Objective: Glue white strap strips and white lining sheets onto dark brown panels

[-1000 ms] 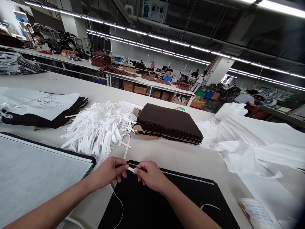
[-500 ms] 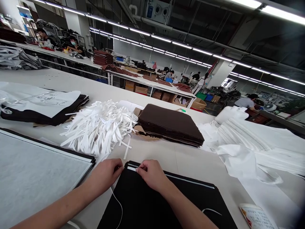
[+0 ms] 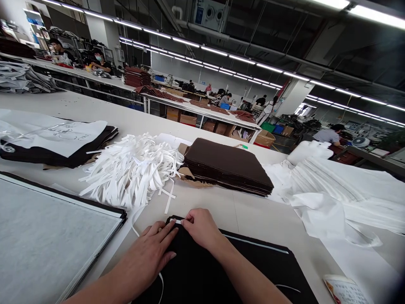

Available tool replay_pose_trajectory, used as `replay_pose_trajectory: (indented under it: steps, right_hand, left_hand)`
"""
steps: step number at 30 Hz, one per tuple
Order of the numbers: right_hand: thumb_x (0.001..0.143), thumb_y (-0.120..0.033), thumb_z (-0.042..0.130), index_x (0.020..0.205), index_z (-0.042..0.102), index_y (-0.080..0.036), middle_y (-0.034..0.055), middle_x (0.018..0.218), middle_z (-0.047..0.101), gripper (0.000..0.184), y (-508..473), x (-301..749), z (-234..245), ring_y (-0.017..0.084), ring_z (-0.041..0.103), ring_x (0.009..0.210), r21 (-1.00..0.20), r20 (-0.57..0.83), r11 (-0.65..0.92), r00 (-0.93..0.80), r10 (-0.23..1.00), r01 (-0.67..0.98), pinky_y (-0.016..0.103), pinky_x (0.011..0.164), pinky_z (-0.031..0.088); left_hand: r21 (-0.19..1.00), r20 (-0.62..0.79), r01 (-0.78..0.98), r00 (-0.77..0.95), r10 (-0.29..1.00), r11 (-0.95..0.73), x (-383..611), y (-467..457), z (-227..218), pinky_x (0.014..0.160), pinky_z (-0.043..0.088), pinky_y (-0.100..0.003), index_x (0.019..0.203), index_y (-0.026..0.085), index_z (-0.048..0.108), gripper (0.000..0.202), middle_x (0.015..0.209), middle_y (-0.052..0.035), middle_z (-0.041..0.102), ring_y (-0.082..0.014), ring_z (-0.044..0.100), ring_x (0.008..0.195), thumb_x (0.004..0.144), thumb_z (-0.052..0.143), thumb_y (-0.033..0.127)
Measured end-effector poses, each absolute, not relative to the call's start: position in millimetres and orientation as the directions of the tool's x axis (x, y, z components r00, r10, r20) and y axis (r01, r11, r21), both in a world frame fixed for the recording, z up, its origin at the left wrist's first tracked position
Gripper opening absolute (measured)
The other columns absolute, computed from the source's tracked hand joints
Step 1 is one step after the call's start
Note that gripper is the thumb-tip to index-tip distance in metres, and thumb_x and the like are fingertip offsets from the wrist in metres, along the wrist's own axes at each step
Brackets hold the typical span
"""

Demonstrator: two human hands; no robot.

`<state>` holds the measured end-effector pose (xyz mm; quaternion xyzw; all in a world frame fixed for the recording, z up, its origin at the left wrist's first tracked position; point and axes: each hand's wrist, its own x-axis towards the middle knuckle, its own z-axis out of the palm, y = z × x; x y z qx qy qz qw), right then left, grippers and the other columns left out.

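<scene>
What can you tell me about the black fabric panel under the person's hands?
The black fabric panel is a flat, matte sheet lying on a white work table. A thin pale line runs along its far edge towards an angled corner. The person's open left hand rests on its left side, while the right hand's fingertips touch a short white strip at its far edge. A thin white cord lies on it near the bottom.

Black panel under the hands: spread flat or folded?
Spread flat: the black fabric panel lies smooth on the white table, with the left hand and right hand resting at its top edge.
</scene>
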<state>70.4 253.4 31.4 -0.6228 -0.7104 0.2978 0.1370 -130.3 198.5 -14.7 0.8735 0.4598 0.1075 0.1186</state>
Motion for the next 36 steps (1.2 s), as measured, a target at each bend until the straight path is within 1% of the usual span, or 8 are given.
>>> replay_pose_trajectory:
  steps: [7,13,17,21,25,32,34,36]
  right_hand:
    - [0.086,-0.030,0.066,0.074,0.075,-0.020,0.0044,0.076,0.074,0.018,254.6,69.9,30.3,0.018,0.064,0.071,-0.594,-0.172,0.049,-0.187,0.967,0.803,0.028,0.066,0.042]
    - [0.086,-0.031,0.067,0.072,0.073,-0.021,0.0033,0.074,0.073,0.019,254.2,71.0,27.8,0.016,0.062,0.068,-0.621,-0.160,0.054,-0.194,0.968,0.782,0.027,0.064,0.040]
    - [0.086,-0.031,0.068,0.077,0.073,-0.020,0.0032,0.078,0.073,0.015,252.3,76.8,28.6,0.017,0.062,0.071,-0.610,-0.143,0.061,-0.186,0.972,0.790,0.027,0.065,0.040]
    - [0.088,-0.029,0.064,0.084,0.074,-0.023,0.0015,0.080,0.073,0.012,244.6,101.8,31.2,0.017,0.063,0.074,-0.589,-0.088,0.076,-0.157,0.984,0.805,0.028,0.067,0.041]
    - [0.092,-0.032,0.060,0.083,0.071,-0.025,-0.0003,0.080,0.071,0.016,228.7,139.9,29.4,0.017,0.062,0.074,-0.593,-0.090,0.031,-0.104,0.991,0.805,0.027,0.065,0.041]
    - [0.092,-0.026,0.059,0.084,0.070,-0.024,0.0002,0.087,0.073,0.014,206.8,172.0,16.6,0.018,0.065,0.082,-0.546,0.019,0.049,-0.046,0.999,0.836,0.030,0.076,0.044]
    - [0.091,-0.026,0.060,0.083,0.071,-0.024,-0.0001,0.087,0.073,0.014,206.9,172.3,14.5,0.018,0.065,0.083,-0.557,0.020,0.026,-0.017,1.000,0.830,0.030,0.078,0.044]
    - [0.090,-0.025,0.061,0.082,0.071,-0.024,-0.0004,0.086,0.074,0.012,208.1,171.5,13.3,0.018,0.066,0.084,-0.570,0.000,-0.008,0.009,1.000,0.821,0.029,0.078,0.044]
  left_hand:
    - [0.294,0.101,0.785,0.542,0.834,-0.546,-130.0,200.5,-16.0,0.110,0.049,-0.056,0.150,0.024,0.047,0.056,0.157,-0.0043,0.047,-0.0353,0.048,0.135,0.099,0.053,0.046]
    - [0.304,0.116,0.778,0.543,0.832,-0.550,-130.5,198.5,-17.0,0.111,0.048,-0.056,0.152,0.026,0.044,0.056,0.157,-0.0018,0.047,-0.0334,0.048,0.134,0.100,0.052,0.046]
    - [0.291,0.112,0.783,0.542,0.833,-0.549,-131.4,197.8,-17.6,0.111,0.049,-0.055,0.151,0.025,0.046,0.055,0.157,-0.0019,0.047,-0.0332,0.048,0.134,0.100,0.052,0.045]
    - [0.266,0.115,0.782,0.554,0.824,-0.563,-131.9,197.2,-16.2,0.109,0.050,-0.054,0.150,0.025,0.047,0.054,0.157,-0.0018,0.046,-0.0327,0.049,0.134,0.100,0.052,0.045]
    - [0.228,0.141,0.797,0.542,0.828,-0.560,-130.6,197.5,-16.0,0.109,0.050,-0.050,0.150,0.027,0.046,0.052,0.157,0.0006,0.047,-0.0303,0.048,0.135,0.101,0.050,0.045]
    - [0.160,0.195,0.806,0.540,0.819,-0.570,-131.8,202.0,-35.2,0.110,0.047,-0.047,0.152,0.030,0.043,0.054,0.156,0.0041,0.048,-0.0283,0.049,0.134,0.102,0.047,0.051]
    - [0.157,0.196,0.806,0.542,0.818,-0.571,-131.0,203.7,-38.4,0.111,0.046,-0.046,0.152,0.030,0.043,0.055,0.155,0.0041,0.049,-0.0285,0.048,0.133,0.102,0.046,0.052]
    - [0.161,0.174,0.811,0.538,0.825,-0.563,-127.9,204.9,-35.9,0.111,0.045,-0.047,0.152,0.028,0.044,0.057,0.154,0.0021,0.051,-0.0297,0.047,0.133,0.101,0.047,0.052]
